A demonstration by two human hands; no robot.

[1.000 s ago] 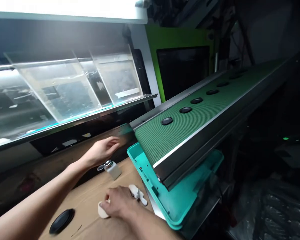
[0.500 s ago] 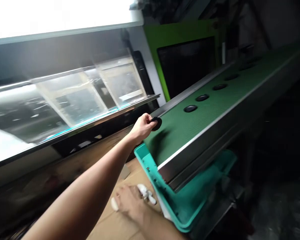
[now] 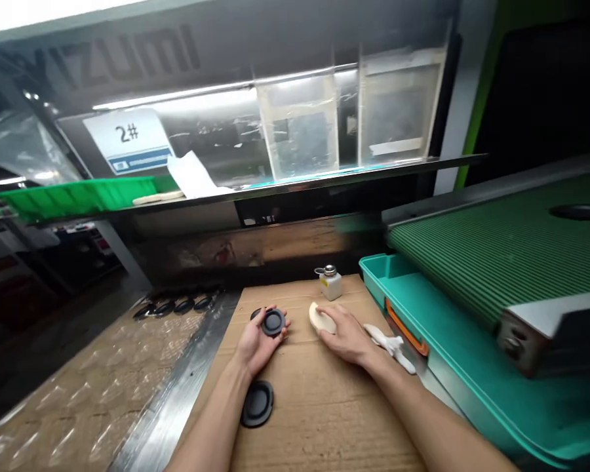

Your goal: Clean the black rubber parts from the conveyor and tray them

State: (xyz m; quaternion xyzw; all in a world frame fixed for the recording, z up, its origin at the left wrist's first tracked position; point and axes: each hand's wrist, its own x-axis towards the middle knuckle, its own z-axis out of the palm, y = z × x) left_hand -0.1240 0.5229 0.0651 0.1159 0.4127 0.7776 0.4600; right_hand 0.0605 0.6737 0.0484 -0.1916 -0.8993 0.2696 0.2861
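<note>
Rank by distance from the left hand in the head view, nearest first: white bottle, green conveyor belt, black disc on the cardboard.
1. Black disc: on the cardboard, beside the left hand's forearm.
2. White bottle: ahead and right.
3. Green conveyor belt: far right.

Tray (image 3: pixel 96 380) is lying left of board (image 3: pixel 324 413); disc (image 3: pixel 258 403) is lying on board's left side, bottle (image 3: pixel 331 286) standing at far edge, cloth (image 3: pixel 393 346) lying at right; bin (image 3: pixel 455 373) is sitting right, partly under belt (image 3: pixel 467 255); shelf (image 3: pixel 295 189) is running behind, bearing crate (image 3: pixel 86 198).
</note>
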